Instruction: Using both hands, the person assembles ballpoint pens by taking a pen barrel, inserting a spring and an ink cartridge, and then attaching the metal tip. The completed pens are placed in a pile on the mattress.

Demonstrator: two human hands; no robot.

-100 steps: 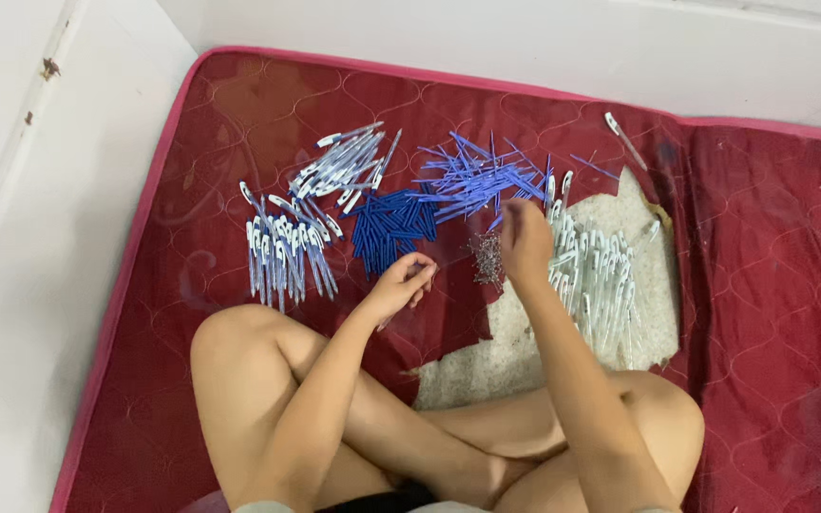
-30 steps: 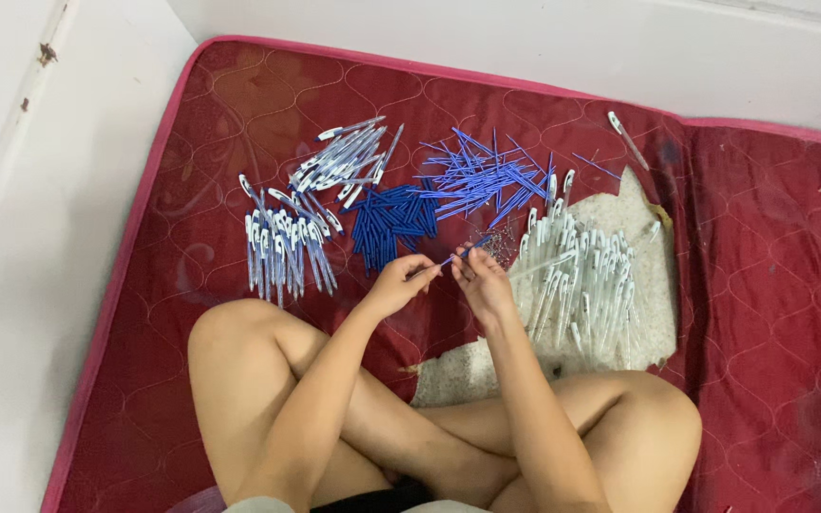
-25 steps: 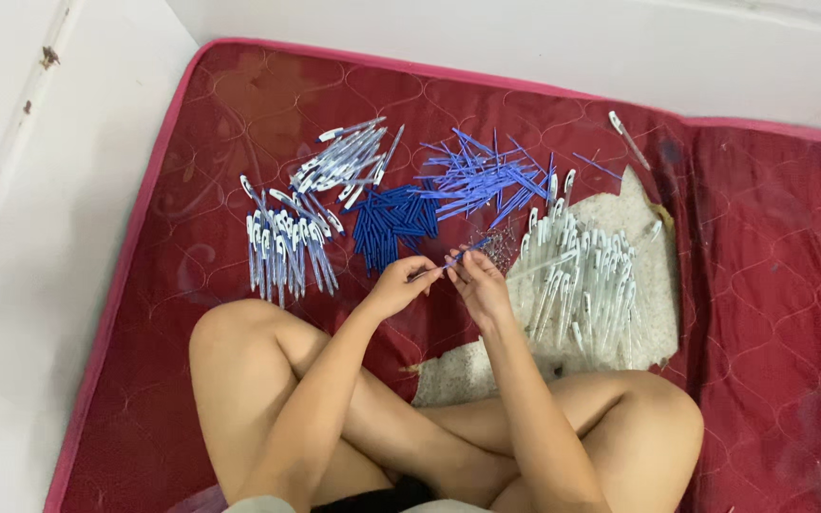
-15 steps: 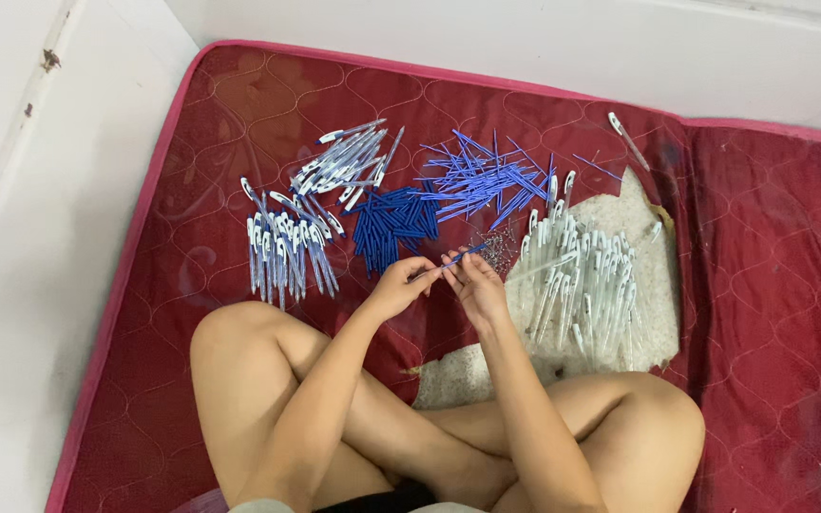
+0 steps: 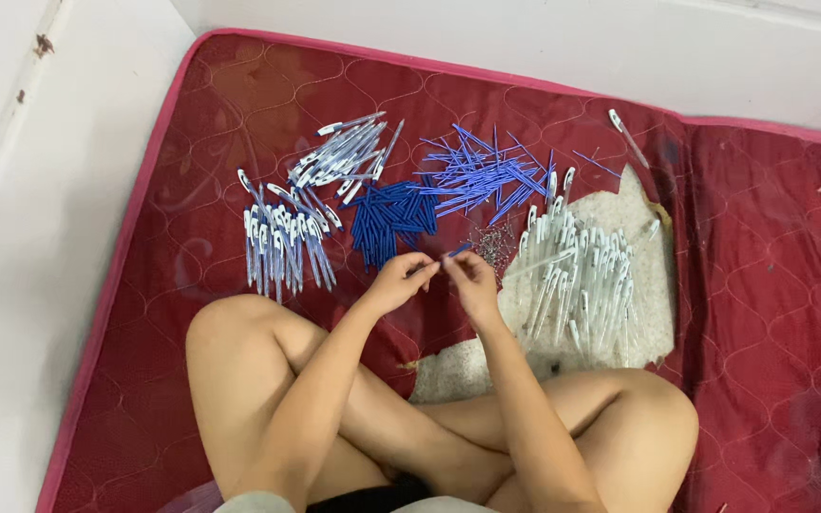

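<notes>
Pen parts sorted in heaps across a red quilted mattress [image 5: 192, 142]

Assembled pens [image 5: 282, 242] lie at left, with a second batch [image 5: 344, 157] just above; dark blue caps [image 5: 387, 218] and thin blue refills [image 5: 482, 171] fill the middle. Clear barrels [image 5: 582, 271] rest on a worn pale patch [image 5: 648, 313], small springs [image 5: 496, 247] beside them. White floor [image 5: 40, 237] borders the mattress.

No packages, labels, signs or screens show anywhere on or around the red mattress [image 5: 192, 180].
</notes>
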